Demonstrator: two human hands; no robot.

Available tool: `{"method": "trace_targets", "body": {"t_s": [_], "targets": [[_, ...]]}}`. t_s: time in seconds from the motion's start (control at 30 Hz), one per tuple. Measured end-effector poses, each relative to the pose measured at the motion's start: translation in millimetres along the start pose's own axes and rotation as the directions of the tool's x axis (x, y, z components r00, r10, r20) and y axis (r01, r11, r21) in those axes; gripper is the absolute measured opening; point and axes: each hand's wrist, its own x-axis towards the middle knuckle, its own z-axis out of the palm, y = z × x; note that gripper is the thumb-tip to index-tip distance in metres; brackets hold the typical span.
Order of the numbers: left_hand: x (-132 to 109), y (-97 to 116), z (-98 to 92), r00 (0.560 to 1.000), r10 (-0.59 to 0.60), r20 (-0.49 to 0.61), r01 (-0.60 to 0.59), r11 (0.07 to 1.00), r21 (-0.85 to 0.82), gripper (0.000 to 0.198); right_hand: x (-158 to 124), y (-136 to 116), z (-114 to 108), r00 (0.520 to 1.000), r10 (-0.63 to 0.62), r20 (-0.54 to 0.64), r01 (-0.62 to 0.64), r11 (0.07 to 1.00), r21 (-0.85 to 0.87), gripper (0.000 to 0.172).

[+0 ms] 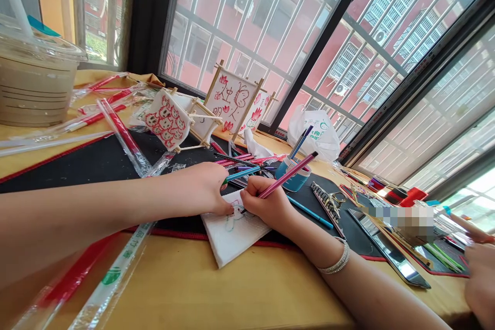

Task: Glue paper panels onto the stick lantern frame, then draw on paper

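In my right hand is a pink felt-tip pen, its dark tip down on a folded white paper that looks like a napkin. Faint coloured outlines show on the paper near the tip. My left hand is curled around a teal felt-tip pen, and its thumb presses on the paper's upper left part. The left fingers are mostly hidden behind the hand. Just beyond the hands, a blue pen cup holds a few pens, and several loose pens lie beside it.
Small stick-framed lanterns with red drawings stand at the back by the window. A drink cup is at left, near plastic-wrapped strips. To the right lie a spiral notebook, a tablet and another person's hand.
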Motion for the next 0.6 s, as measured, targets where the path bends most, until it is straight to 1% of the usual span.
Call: {"method": "trace_targets", "body": {"t_s": [0.17,0.33,0.43,0.6], "targets": [[-2.7,3.9,-2.9,1.000,-0.008,0.002,0.008,1.000,0.020,0.040,0.5,-0.1,-0.7,0.999,0.018,-0.039,-0.018,1.000,0.008,0.026],[-2.5,3.3,-2.6,1.000,-0.011,0.011,0.011,1.000,0.026,0.040,0.5,0.5,0.5,1.000,-0.011,-0.005,0.011,1.000,0.014,0.027],[-1.5,2.6,-1.9,1.000,0.000,0.000,0.000,1.000,0.026,0.040,0.2,1.2,0.6,1.000,-0.001,-0.001,0.001,1.000,0.012,0.027],[-2.2,6.4,-4.5,1.000,-0.016,0.015,0.016,1.000,0.000,0.038,0.1,0.7,-0.3,1.000,0.006,0.004,-0.006,1.000,-0.007,0.027]]}}
